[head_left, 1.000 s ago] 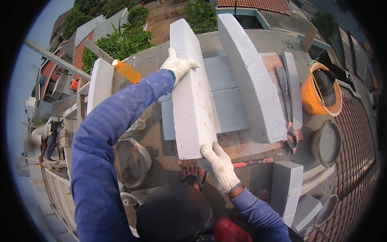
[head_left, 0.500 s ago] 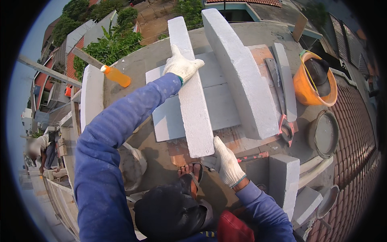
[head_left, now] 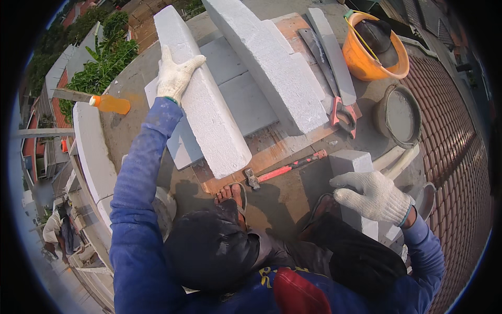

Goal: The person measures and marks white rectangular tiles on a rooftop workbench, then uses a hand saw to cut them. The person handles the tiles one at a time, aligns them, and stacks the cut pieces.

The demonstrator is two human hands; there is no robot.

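Note:
My left hand (head_left: pixel 177 73), in a white knit glove, grips the upper part of a long white lightweight concrete block (head_left: pixel 212 123). Its thumb lies across the top face while its fingers reach along the left edge. The block stands across flat pale blocks (head_left: pixel 246 102) on a wooden board (head_left: pixel 212 183). My gloved right hand (head_left: pixel 374 196) is at the right, over a shorter white block (head_left: pixel 348 159), thumb and fingers apart with nothing between them. Whether it touches that block I cannot tell. A hammer (head_left: pixel 282 168) with a red and black handle lies between the two blocks.
Another long block (head_left: pixel 272 73) stands beyond the held one. A handsaw (head_left: pixel 327 73) with a red handle lies near an orange bucket (head_left: pixel 361 68) and a tub of grey mortar (head_left: pixel 400 118). An orange bottle (head_left: pixel 112 103) lies left. Roof tiles (head_left: pixel 449 136) border the right; another person (head_left: pixel 57 230) bends lower left.
My right hand has left the near end of the long block and moved right, uncovering the hammer. My left hand stays on the block. The whole view has shifted, so most things appear further up and left.

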